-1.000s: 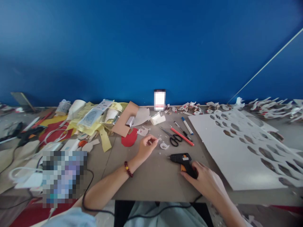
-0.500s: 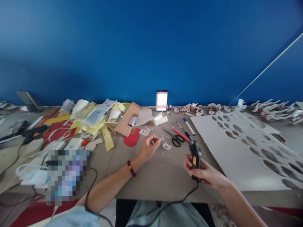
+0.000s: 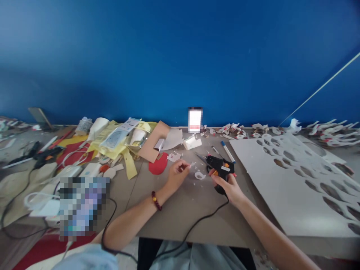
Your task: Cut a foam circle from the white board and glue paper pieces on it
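Note:
A black glue gun point(image 3: 221, 165) with orange parts is gripped in my right hand point(image 3: 231, 186), its nozzle pointing left; its cable runs down toward my lap. Over the table's middle, my left hand point(image 3: 180, 173) has its fingers pinched together at a tiny whitish piece point(image 3: 192, 165), too small to name. A small white curved cutout point(image 3: 200, 175) lies on the table between my hands. Black scissors point(image 3: 200, 156) lie beyond, their handles mostly hidden behind the glue gun. A red paper circle point(image 3: 158, 163) is left of my left hand.
A large white sheet point(image 3: 264, 180) with many cut-out holes covers the right side. At the back stands a lit, blurred screen point(image 3: 195, 120). A white roll point(image 3: 192, 142) and a blue-capped marker point(image 3: 227, 152) lie nearer. Packets point(image 3: 120, 135), papers and cables crowd the left.
My right hand has moved left and turned the glue gun from upright to pointing left, closer to my left hand. My left hand keeps its pinch in nearly the same place.

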`<state>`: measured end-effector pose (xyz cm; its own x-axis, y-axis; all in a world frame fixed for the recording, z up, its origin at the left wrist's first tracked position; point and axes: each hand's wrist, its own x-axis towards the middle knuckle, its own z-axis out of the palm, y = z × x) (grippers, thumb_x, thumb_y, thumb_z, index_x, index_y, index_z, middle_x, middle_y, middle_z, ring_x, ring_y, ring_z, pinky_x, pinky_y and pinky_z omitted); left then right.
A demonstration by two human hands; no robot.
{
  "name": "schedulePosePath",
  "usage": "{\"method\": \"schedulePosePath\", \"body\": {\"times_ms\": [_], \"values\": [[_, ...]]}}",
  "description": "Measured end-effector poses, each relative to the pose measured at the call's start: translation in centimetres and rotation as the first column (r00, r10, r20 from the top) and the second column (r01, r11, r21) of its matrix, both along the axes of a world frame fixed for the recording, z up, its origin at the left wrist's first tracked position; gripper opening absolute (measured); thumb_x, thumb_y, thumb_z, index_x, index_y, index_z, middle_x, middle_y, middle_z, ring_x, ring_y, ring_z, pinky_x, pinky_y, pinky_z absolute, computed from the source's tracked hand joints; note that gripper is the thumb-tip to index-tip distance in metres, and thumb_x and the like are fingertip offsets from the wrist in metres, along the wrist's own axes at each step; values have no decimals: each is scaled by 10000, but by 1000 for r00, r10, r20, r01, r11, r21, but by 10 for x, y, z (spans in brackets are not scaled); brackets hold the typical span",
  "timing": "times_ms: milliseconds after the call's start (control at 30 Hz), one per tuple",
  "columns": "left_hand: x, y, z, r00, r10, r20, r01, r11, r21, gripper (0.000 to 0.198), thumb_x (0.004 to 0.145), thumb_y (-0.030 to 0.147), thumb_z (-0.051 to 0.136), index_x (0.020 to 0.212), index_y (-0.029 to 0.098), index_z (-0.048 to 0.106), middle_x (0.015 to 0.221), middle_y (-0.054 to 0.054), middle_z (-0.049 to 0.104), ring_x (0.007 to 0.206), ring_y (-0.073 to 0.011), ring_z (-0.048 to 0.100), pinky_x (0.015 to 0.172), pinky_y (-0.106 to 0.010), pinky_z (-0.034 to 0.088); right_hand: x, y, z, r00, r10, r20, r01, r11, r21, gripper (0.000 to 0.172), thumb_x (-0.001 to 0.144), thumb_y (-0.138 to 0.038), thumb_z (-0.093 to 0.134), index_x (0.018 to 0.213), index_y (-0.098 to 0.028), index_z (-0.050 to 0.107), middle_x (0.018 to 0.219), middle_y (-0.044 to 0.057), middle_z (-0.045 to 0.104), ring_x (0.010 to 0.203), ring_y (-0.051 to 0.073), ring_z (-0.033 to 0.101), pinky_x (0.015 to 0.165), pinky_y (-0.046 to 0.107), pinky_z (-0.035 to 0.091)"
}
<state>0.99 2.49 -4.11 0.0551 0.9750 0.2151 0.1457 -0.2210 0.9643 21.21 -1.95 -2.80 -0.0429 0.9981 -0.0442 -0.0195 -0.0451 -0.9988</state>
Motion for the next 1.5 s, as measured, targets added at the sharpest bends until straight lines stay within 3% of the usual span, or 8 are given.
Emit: {"method": "schedulePosePath", "body": {"times_ms": [167,433,700,1500], "values": [[0,-3,4,999,-10,40,13,996,-88,263,738,412,650,657,170,587,585,36,513,508,-84,412,482,-223,332,-2,-6,-2,994,77,71,-78,997,12,362,760,-497,657,962,-196,650,689,8,537,591,133,442,535,265,378],[2,-2,3,986,-4,165,27,991,-134,294,699,422,692,620,170,562,523,52,470,479,-76,387,471,-223,291,-5,-5,-10,981,137,139,-135,991,-20,274,801,-458,618,799,-185,600,703,20,545,616,141,471,566,272,410],[4,-4,8,981,-8,192,40,986,-161,296,676,421,714,606,166,580,509,54,460,467,-67,367,453,-213,265,-8,-7,1,960,176,218,-184,983,15,235,789,-401,595,743,-178,535,659,-3,488,597,127,446,563,258,406],[5,-3,7,979,-17,205,44,991,-127,258,668,370,742,612,152,617,562,32,530,505,-73,412,476,-214,302,-9,-8,-1,952,158,262,-171,985,25,238,807,-398,568,732,-182,500,625,-18,454,549,108,411,500,231,381]]}}
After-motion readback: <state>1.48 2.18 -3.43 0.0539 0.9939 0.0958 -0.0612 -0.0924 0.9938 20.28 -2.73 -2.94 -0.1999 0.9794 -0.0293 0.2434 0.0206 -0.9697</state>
